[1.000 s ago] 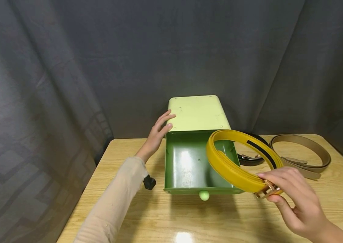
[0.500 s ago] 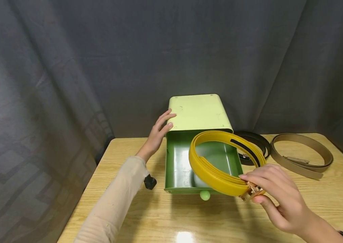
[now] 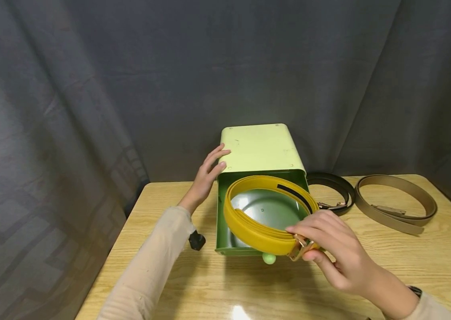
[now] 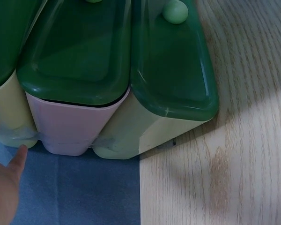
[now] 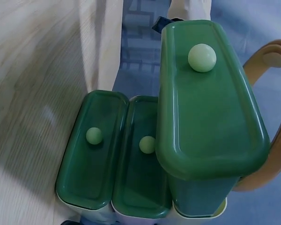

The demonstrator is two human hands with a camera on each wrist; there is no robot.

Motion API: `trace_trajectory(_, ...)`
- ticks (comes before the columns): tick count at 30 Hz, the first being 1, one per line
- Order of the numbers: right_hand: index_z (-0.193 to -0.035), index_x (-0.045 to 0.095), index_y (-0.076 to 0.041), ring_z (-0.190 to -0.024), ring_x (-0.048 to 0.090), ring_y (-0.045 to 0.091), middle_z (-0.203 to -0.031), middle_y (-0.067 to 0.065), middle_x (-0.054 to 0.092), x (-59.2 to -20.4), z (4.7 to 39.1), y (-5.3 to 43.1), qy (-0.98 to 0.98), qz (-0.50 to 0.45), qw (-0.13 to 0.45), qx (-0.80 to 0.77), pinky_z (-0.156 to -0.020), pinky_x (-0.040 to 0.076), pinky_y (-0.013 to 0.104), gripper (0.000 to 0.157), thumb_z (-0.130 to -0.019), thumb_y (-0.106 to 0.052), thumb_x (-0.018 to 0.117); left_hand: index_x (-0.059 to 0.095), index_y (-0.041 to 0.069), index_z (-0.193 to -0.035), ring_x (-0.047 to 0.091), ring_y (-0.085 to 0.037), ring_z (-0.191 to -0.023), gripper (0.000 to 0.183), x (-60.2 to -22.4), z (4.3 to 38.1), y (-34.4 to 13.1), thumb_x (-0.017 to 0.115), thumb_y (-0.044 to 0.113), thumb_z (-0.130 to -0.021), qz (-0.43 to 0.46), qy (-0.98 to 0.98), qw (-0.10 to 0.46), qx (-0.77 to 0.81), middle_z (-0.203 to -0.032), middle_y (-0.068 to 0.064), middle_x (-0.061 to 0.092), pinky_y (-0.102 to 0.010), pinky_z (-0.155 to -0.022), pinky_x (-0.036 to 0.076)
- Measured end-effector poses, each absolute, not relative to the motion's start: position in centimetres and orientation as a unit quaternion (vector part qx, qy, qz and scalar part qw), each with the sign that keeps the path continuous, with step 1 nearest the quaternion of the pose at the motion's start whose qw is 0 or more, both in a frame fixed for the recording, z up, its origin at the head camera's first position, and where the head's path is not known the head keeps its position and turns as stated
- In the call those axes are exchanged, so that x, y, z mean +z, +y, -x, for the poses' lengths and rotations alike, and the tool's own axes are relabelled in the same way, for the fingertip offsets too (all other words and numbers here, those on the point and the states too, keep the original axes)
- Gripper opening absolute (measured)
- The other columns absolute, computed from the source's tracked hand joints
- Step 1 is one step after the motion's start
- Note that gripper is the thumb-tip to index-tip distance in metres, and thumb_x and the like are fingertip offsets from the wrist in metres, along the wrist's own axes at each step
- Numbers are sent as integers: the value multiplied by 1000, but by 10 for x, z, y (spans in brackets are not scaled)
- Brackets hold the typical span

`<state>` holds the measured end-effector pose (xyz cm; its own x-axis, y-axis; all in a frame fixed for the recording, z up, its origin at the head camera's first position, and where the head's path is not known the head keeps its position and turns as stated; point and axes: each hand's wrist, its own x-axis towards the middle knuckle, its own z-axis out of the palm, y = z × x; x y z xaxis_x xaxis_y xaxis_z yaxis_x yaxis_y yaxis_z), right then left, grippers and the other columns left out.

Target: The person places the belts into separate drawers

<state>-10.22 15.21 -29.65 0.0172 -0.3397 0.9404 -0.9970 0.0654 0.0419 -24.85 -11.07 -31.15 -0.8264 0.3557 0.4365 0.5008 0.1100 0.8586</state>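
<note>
A coiled yellow belt (image 3: pixel 257 235) hangs tilted over the pulled-out green drawer (image 3: pixel 222 240). My right hand (image 3: pixel 339 251) pinches it by its gold-coloured buckle (image 3: pixel 302 246), thumb below and fingers on top. Part of the coil (image 5: pixel 267 173) shows behind the drawer front in the right wrist view. The drawer sticks out of a pale green cabinet (image 3: pixel 261 146) and has a round light green knob (image 3: pixel 269 258). My left hand (image 3: pixel 206 175) rests against the cabinet's left top edge with fingers extended. Part of that hand (image 4: pixel 2 187) appears at the left wrist view's edge.
To the right on the wooden table (image 3: pixel 449 262) lie a coiled black belt (image 3: pixel 347 189) and a coiled tan belt (image 3: pixel 397 182). Two closed drawers (image 5: pixel 91 159) show beneath the pulled-out one in the right wrist view. A grey curtain (image 3: pixel 209 66) hangs behind.
My right hand has carried the yellow belt leftward, from the drawer's right side to over its middle. The left hand has stayed at the cabinet.
</note>
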Motion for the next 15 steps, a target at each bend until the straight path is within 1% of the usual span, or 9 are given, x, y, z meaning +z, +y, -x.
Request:
trace_trajectory(7, -102, 68, 10, -81, 57, 22, -95, 15, 69, -303, 107, 154, -618, -557, 414, 369, -79, 41, 27, 39, -104, -25, 50, 46, -7, -142, 16, -28, -149, 44, -312, 249, -109, 44, 10, -102, 287, -743, 59, -601, -161, -16, 21, -54, -116, 23)
trace_trajectory(10, -105, 68, 10, -83, 58, 22, -97, 14, 69, -305, 110, 156, -632, -552, 401, 367, -82, 41, 26, 40, -104, -26, 49, 47, -6, -143, 15, -27, -149, 44, -322, 260, -110, 45, 11, -102, 289, -740, 61, -604, -162, -13, 21, -54, -117, 22)
trace_trajectory(15, -109, 68, 9, -85, 59, 21, -98, 11, 69, -308, 116, 159, -648, -550, 387, 357, -86, 42, 27, 41, -104, -26, 49, 48, 0, -144, 16, -23, -149, 43, -338, 276, -112, 45, 15, -104, 290, -737, 69, -607, -162, -6, 22, -53, -116, 24)
